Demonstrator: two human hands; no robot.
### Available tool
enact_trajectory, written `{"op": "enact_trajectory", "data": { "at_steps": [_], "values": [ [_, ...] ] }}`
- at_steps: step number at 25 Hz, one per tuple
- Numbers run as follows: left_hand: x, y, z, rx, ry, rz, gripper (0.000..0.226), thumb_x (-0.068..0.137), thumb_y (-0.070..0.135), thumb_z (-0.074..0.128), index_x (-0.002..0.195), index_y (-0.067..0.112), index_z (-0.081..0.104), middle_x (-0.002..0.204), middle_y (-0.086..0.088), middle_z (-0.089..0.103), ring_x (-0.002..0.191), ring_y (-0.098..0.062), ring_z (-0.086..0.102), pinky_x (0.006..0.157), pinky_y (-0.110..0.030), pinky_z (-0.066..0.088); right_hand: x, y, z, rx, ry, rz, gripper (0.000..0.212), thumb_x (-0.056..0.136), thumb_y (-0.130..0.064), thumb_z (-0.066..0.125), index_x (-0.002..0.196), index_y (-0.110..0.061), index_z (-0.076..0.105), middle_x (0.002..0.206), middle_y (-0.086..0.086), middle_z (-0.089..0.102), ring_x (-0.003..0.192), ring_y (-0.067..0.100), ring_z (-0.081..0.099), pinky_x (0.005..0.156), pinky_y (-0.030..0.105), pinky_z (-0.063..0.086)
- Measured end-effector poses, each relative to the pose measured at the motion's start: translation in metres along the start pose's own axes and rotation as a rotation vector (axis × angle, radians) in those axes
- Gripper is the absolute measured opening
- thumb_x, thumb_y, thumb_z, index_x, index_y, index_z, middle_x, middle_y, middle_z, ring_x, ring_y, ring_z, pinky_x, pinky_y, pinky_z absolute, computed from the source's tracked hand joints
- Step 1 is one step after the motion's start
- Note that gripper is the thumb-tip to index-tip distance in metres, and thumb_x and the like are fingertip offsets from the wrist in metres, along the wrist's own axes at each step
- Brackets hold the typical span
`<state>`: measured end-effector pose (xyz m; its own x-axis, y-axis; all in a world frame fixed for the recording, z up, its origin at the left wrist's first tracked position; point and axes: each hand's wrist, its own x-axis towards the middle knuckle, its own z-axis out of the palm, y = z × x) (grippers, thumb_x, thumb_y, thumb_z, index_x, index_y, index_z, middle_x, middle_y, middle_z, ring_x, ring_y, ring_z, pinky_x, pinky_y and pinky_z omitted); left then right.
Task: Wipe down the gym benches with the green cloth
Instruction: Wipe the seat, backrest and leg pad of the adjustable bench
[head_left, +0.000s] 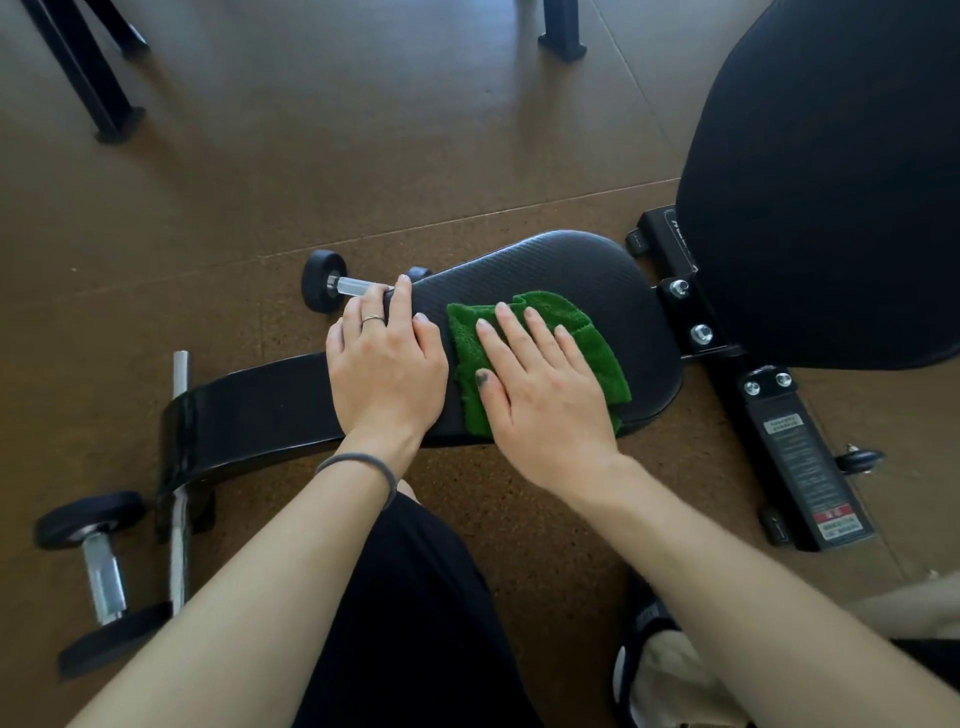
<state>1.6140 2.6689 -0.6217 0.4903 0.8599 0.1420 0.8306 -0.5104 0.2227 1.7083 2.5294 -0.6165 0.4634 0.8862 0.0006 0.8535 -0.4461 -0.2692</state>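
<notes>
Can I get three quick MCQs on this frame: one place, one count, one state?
1. Where is the green cloth?
A. On the floor
B. On the bench seat pad
C. Draped on a dumbbell

2. How many dumbbells are at least partly visible?
A. None
B. Two
C. Five

3. How is the right hand?
A. Pressed flat on the cloth
B. Clenched in the air
C. Gripping a dumbbell

Answers: 1 B, the cloth lies on the pad; 2 B, one dumbbell behind the pad, another dumbbell at lower left; 3 A, fingers spread over the cloth.
</notes>
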Motion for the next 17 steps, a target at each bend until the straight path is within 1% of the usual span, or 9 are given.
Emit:
{"op": "enact_trajectory", "data": {
  "at_steps": [2,3,6,8,10,12,14,17],
  "values": [
    [-0.001,0.000,0.000,0.006,-0.005,-0.002,0.059,0.103,0.040,0.023,0.154,0.022,0.046,0.156,-0.007,0.049,0.146,-0.025,0.039,0.120,-0.045,0.028,0.026,0.020,-0.006,-0.020,-0.046,-0.049,0.058,0.108,-0.047,0.018,0.163,-0.028,0.028,0.171,-0.002,0.022,0.159,0.020,0.016,0.130,0.043,0.012],
    [-0.001,0.000,-0.001,0.005,-0.005,-0.002,0.059,0.102,0.040,0.023,0.154,0.022,0.046,0.155,-0.007,0.049,0.146,-0.025,0.039,0.119,-0.045,0.028,0.047,0.028,-0.007,-0.025,-0.043,-0.029,0.058,0.109,-0.047,0.018,0.163,-0.030,0.026,0.172,-0.003,0.020,0.159,0.018,0.014,0.130,0.042,0.010],
    [0.000,0.001,-0.001,0.000,-0.002,-0.002,0.059,0.103,0.041,0.024,0.153,0.022,0.046,0.155,-0.007,0.049,0.145,-0.026,0.040,0.119,-0.045,0.028,0.080,0.033,-0.006,-0.015,-0.007,0.130,0.057,0.110,-0.045,0.019,0.163,-0.027,0.025,0.173,-0.001,0.018,0.160,0.020,0.013,0.130,0.042,0.007],
    [-0.002,0.002,-0.001,0.011,0.001,-0.008,0.058,0.103,0.041,0.025,0.153,0.021,0.046,0.154,-0.008,0.050,0.145,-0.026,0.041,0.119,-0.046,0.029,0.058,0.016,-0.002,-0.007,0.027,0.158,0.060,0.108,-0.044,0.016,0.163,-0.022,0.028,0.171,0.002,0.022,0.159,0.024,0.017,0.130,0.045,0.011],
    [-0.002,0.003,0.001,0.029,0.003,-0.006,0.058,0.104,0.041,0.025,0.153,0.021,0.046,0.154,-0.008,0.050,0.144,-0.027,0.041,0.119,-0.047,0.030,0.022,0.005,0.000,0.003,0.049,0.109,0.061,0.108,-0.045,0.018,0.162,-0.021,0.032,0.169,0.004,0.027,0.158,0.026,0.022,0.129,0.048,0.016],
    [-0.002,0.002,0.000,0.029,-0.006,-0.006,0.057,0.104,0.041,0.026,0.154,0.021,0.046,0.154,-0.008,0.050,0.144,-0.026,0.041,0.119,-0.046,0.029,0.014,0.012,-0.003,0.001,0.001,0.027,0.061,0.107,-0.048,0.018,0.161,-0.024,0.033,0.169,0.002,0.028,0.158,0.024,0.022,0.129,0.046,0.016],
    [-0.001,0.001,-0.001,0.014,-0.017,-0.009,0.056,0.104,0.041,0.028,0.154,0.022,0.046,0.154,-0.007,0.050,0.145,-0.026,0.040,0.119,-0.046,0.028,0.044,0.032,-0.010,-0.009,-0.035,0.005,0.063,0.105,-0.051,0.015,0.162,-0.029,0.030,0.171,-0.002,0.023,0.159,0.020,0.017,0.130,0.043,0.011],
    [0.000,0.000,-0.003,-0.022,-0.022,-0.008,0.056,0.104,0.042,0.029,0.153,0.023,0.046,0.155,-0.006,0.049,0.146,-0.025,0.040,0.120,-0.046,0.028,0.099,0.063,-0.015,-0.010,-0.043,0.134,0.059,0.108,-0.050,0.020,0.163,-0.031,0.025,0.173,-0.002,0.017,0.160,0.019,0.012,0.130,0.042,0.006]
  ]
}}
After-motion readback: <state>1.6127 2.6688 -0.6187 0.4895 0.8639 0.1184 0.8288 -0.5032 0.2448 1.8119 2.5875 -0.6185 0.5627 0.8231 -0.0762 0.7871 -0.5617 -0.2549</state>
